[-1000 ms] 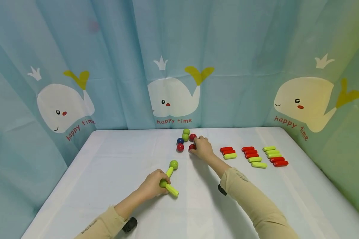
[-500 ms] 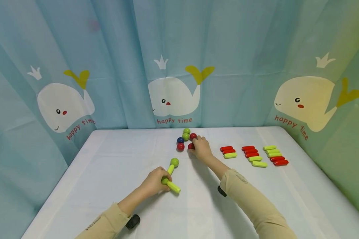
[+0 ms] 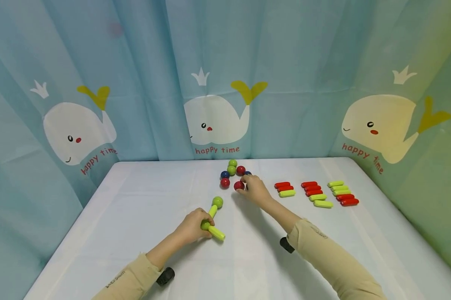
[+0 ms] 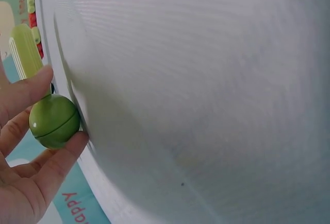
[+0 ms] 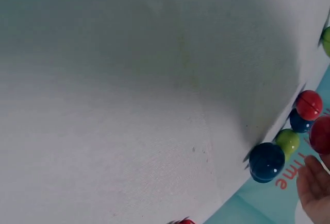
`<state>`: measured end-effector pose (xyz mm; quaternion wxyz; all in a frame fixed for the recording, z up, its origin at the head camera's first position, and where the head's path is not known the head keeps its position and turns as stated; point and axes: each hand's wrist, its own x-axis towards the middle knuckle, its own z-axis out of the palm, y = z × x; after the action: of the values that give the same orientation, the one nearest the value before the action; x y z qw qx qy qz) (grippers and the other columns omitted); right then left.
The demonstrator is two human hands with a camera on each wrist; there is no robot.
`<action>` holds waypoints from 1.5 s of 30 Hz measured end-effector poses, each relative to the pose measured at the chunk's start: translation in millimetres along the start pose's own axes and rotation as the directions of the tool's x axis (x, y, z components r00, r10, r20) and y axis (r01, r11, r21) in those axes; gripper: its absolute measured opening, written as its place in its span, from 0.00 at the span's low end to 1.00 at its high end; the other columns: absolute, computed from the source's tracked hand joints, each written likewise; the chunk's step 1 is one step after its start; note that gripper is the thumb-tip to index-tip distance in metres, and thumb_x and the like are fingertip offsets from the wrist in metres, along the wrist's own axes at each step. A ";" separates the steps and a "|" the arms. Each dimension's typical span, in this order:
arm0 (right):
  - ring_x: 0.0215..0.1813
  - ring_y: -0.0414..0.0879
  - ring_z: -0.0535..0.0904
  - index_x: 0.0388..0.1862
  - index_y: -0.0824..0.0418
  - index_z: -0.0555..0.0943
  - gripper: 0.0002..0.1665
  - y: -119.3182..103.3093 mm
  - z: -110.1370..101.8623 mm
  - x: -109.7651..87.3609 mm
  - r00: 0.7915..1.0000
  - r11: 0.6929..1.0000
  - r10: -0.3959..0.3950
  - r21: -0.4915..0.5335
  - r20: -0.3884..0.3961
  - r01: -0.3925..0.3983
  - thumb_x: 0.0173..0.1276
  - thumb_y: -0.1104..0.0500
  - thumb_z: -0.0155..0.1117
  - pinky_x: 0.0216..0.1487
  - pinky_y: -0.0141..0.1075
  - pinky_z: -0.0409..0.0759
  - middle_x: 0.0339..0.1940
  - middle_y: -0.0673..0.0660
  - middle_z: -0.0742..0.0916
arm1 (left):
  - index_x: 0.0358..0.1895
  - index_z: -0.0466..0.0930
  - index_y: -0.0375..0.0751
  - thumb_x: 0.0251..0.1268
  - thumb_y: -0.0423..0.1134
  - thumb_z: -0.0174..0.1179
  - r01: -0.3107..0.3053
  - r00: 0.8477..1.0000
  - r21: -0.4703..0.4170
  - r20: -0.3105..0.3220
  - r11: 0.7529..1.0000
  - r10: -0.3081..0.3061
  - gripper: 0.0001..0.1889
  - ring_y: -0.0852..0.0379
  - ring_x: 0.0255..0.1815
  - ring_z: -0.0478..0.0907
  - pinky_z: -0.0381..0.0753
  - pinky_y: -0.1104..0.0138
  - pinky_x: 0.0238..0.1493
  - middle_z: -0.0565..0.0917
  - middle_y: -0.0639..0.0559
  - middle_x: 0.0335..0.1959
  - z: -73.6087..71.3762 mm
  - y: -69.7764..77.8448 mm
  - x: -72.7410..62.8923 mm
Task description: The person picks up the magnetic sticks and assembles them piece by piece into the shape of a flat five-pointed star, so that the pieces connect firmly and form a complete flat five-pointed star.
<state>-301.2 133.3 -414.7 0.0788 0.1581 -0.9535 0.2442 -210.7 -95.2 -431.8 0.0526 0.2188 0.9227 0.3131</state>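
My left hand (image 3: 193,226) pinches a green ball (image 4: 54,121) with a ridged light-green stick (image 3: 216,233) fixed in it. A second light-green stick (image 3: 212,211) runs from that ball to another green ball (image 3: 217,202) at its far end. Thumb and fingers of my right hand (image 3: 256,191) pinch a red ball (image 3: 239,186), which also shows at the edge of the right wrist view. Just behind that hand a blue ball (image 3: 248,173) is partly hidden, beside another red ball (image 3: 241,170).
Left of the right hand lie a blue ball (image 3: 224,175), a red ball (image 3: 225,183) and two green balls (image 3: 231,170). Red and light-green sticks lie in three groups (image 3: 284,188) on the right of the white table (image 3: 154,187). A whale-print curtain (image 3: 143,125) hangs behind.
My right hand has drawn the red ball slightly toward me, clear of more of the fingers. A blue ball now shows behind the hand. The left hand keeps its hold, having shifted little.
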 end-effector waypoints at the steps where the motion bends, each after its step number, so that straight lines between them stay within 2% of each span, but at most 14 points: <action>1: 0.35 0.49 0.74 0.42 0.69 0.79 0.18 -0.7 -1.6 -2.9 1.000 1.000 -0.003 0.023 0.011 0.003 0.58 0.58 0.70 0.39 0.38 0.76 0.33 0.61 0.84 | 0.34 0.84 0.39 0.43 0.31 0.73 -0.002 1.000 -0.004 0.003 1.000 0.002 0.12 0.57 0.36 0.70 0.70 0.68 0.36 0.77 0.47 0.38 -0.3 -0.1 0.0; 7: 0.41 0.53 0.80 0.42 0.67 0.79 0.16 -3.1 -9.5 -25.1 0.994 0.991 -0.073 0.116 0.078 0.064 0.58 0.60 0.70 0.45 0.42 0.81 0.37 0.60 0.86 | 0.34 0.83 0.39 0.43 0.32 0.73 -0.017 1.000 -0.017 0.022 1.000 0.017 0.12 0.57 0.37 0.70 0.70 0.67 0.37 0.77 0.47 0.39 -1.2 -2.5 -0.6; 15: 0.40 0.49 0.82 0.41 0.66 0.78 0.14 -2.4 -11.2 -51.2 0.975 0.970 -0.167 0.201 0.146 0.137 0.57 0.64 0.69 0.42 0.38 0.82 0.35 0.57 0.87 | 0.34 0.83 0.40 0.43 0.35 0.74 -0.057 0.998 -0.017 0.032 0.998 0.058 0.13 0.57 0.37 0.70 0.70 0.68 0.36 0.77 0.48 0.39 -3.1 -3.8 -1.6; 25: 0.37 0.45 0.81 0.42 0.66 0.79 0.15 -12.6 -12.7 -69.5 0.943 0.925 -0.283 0.310 0.176 0.220 0.56 0.63 0.70 0.39 0.36 0.82 0.35 0.56 0.87 | 0.34 0.83 0.40 0.43 0.35 0.74 -0.068 0.997 -0.001 0.041 0.998 0.068 0.13 0.57 0.38 0.71 0.71 0.67 0.38 0.77 0.48 0.39 -4.5 -3.4 -1.8; 32: 0.36 0.38 0.79 0.43 0.67 0.80 0.16 -18.7 -8.9 -83.9 0.904 0.879 -0.340 0.429 0.260 0.207 0.57 0.63 0.70 0.40 0.34 0.82 0.35 0.56 0.86 | 0.34 0.82 0.41 0.43 0.35 0.74 -0.075 0.996 0.008 0.041 0.997 0.074 0.13 0.57 0.39 0.71 0.70 0.67 0.38 0.77 0.48 0.40 -4.1 -3.6 -3.0; 37: 0.36 0.36 0.78 0.46 0.67 0.80 0.17 -24.7 -6.9 -92.2 0.875 0.859 -0.359 0.481 0.324 0.175 0.58 0.62 0.69 0.40 0.32 0.82 0.37 0.57 0.86 | 0.34 0.82 0.41 0.43 0.35 0.74 -0.081 0.996 0.014 0.041 0.997 0.080 0.13 0.57 0.38 0.71 0.71 0.67 0.38 0.77 0.48 0.39 -3.2 -4.7 -2.2; 45: 0.35 0.35 0.79 0.45 0.68 0.79 0.17 -31.8 1.1 -99.6 0.866 0.859 -0.340 0.497 0.367 0.127 0.57 0.63 0.70 0.38 0.26 0.79 0.38 0.58 0.86 | 0.34 0.82 0.42 0.43 0.36 0.74 -0.077 0.996 0.010 0.039 0.997 0.077 0.13 0.57 0.39 0.71 0.70 0.66 0.38 0.77 0.49 0.39 -4.4 -7.0 -3.3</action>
<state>-197.0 132.6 -424.3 -0.1496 0.3409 -0.8341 0.4071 -211.3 -104.0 -432.6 0.0571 0.2606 0.9141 0.3052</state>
